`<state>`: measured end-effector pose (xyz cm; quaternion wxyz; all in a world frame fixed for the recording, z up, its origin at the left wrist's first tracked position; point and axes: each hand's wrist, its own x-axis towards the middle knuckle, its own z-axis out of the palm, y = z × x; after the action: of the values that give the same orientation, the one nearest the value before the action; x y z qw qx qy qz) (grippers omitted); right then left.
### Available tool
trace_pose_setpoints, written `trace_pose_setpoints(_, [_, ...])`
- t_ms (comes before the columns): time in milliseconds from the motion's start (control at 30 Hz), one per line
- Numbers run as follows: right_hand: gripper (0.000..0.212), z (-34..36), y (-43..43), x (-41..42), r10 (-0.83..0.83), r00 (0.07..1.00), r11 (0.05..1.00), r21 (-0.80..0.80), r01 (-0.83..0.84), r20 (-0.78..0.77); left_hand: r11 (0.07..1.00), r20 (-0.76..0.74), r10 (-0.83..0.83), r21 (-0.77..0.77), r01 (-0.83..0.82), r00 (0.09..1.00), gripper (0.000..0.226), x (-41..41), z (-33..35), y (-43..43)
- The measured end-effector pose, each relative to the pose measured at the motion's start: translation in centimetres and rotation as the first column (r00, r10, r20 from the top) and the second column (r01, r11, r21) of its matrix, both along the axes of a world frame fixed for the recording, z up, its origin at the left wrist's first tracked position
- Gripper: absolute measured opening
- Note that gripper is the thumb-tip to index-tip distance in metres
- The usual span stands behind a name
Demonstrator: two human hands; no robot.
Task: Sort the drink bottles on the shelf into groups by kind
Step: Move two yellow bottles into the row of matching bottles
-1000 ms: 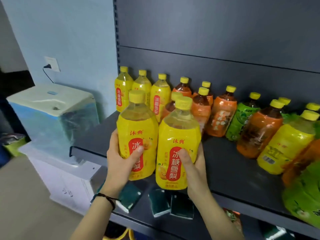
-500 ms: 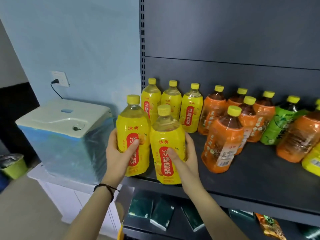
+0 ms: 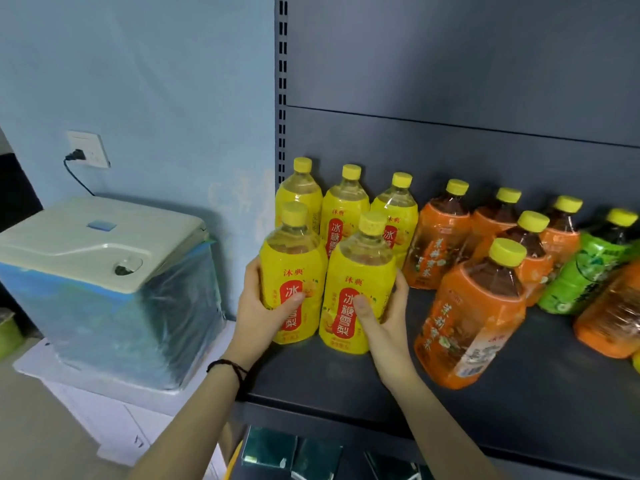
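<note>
Both hands are busy here. The left hand (image 3: 258, 306) has its fingers wrapped round one yellow bottle (image 3: 292, 271), thumb across the red label. The right hand (image 3: 384, 317) is gripping a second yellow bottle (image 3: 360, 278) the same way. The two stand upright, side by side and just about touching, at the left end of the shelf (image 3: 346, 382). Their bottoms are down at the shelf surface - can't tell whether they're actually resting on it.

Right behind them is a back row (image 3: 346, 206) of three more yellow ones, same label and yellow caps, against the back panel. To the right come the orange bottles (image 3: 474, 313) with dark liquid inside - three along the back, one ahead of those, and one well forward, just beside the right wrist. Further right there's a green bottle (image 3: 588, 268), and another orange one cut off at the frame edge.

There's a black wristband (image 3: 228, 367) on the left wrist. Off the shelf to the left sits a white box (image 3: 104, 271) wrapped in plastic film, with a wall socket (image 3: 88, 148) above it and a plug in it. A few dark green packs (image 3: 270, 448) show on a lower level.
</note>
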<state>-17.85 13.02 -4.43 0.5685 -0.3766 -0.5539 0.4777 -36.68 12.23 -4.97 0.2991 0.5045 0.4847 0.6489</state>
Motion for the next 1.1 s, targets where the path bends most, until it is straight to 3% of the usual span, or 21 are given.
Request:
trace_pose_setpoints(133, [0.108, -0.3, 1.4, -0.2, 0.002, 1.0, 1.0, -0.006, -0.002, 0.027, 0.996, -0.043, -0.092, 0.013, 0.092, 0.995, 0.092, -1.8, 0.0, 1.3])
trace_pose_setpoints(333, [0.109, 0.1, 4.1, -1.0, -0.012, 0.995, 0.998, -0.053, 0.017, 0.097, 0.996, -0.095, -0.085, 0.011, 0.087, 0.992, 0.075, -3.7, -0.1, 3.4])
trace_pose_setpoints(533, [0.091, 0.8, 6.5, -2.4, -0.058, 0.988, 0.994, -0.085, 0.071, 0.14, 0.979, -0.176, -0.205, -0.051, 0.199, 0.963, 0.103, -4.1, -1.2, 5.1])
trace_pose_setpoints(867, [0.09, 1.2, 8.2, -3.2, -0.174, 0.927, 0.979, -0.04, 0.198, 0.333, 0.999, -0.247, -0.018, 0.033, 0.027, 0.969, 0.102, -3.2, -0.6, 9.2])
trace_pose_setpoints(1100, [0.09, 0.8, 7.8, -3.9, -0.217, 0.947, 0.972, -0.038, 0.232, 0.235, 0.998, -0.272, -0.044, 0.021, 0.052, 0.961, 0.105, -3.5, -0.7, 9.5])
